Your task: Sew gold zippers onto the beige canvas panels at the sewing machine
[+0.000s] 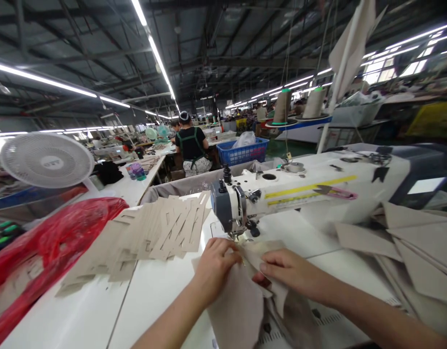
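A white industrial sewing machine [310, 189] stands in front of me, its dark needle head [225, 206] just beyond my hands. Beige fabric pieces [236, 305] lie below the needle area and hang down toward me over the table. With bent fingers, my left hand [216, 264] grips the fabric near the presser foot, its fingertips partly hidden. My right hand [286, 271] pinches a fold of the same fabric between thumb and fingers, slightly right of the needle. Pink-handled thread snips [335, 192] rest on the machine arm.
Cut beige strips with slots [172, 225] are fanned out on the left of the white table [158, 300]. Red plastic wrapping [63, 242] lies farther left, below a white fan [47, 160]. More fabric panels [423, 247] are heaped right. Behind are a blue basket [245, 152] and a seated person [192, 145].
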Tool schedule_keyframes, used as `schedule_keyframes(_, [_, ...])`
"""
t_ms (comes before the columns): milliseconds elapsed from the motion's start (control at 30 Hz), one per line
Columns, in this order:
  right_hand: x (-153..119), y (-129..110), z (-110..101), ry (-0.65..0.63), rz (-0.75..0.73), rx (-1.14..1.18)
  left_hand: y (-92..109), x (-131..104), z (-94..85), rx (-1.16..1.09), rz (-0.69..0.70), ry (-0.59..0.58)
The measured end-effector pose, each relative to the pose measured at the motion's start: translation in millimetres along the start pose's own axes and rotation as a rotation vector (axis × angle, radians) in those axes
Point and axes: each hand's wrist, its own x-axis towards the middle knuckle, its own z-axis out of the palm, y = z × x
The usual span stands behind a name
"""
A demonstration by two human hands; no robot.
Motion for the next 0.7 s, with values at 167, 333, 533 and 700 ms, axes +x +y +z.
schedule_keyframes(167, [-2.7,4.8,8.9,0.071,-0.065,-0.065,-7.8,-3.6,-0.8,0.101,-0.046,-0.040])
schedule_keyframes(333, [-1.8,6.6,10.4,0.106,-0.107,-0.100,0.3,-7.1,-5.2,-0.048,0.023,-0.108])
schedule_keyframes(533, [2.5,5.1,5.5,0.142,-0.226,-0.262,-4.0,8.7,1.2,0.010,0.137,-0.148])
schedule_keyframes(700, [6.2,3.6,9.8,0.283,-0.330,-0.654,-12.9,9.3,31.8,0.139,0.199,0.046])
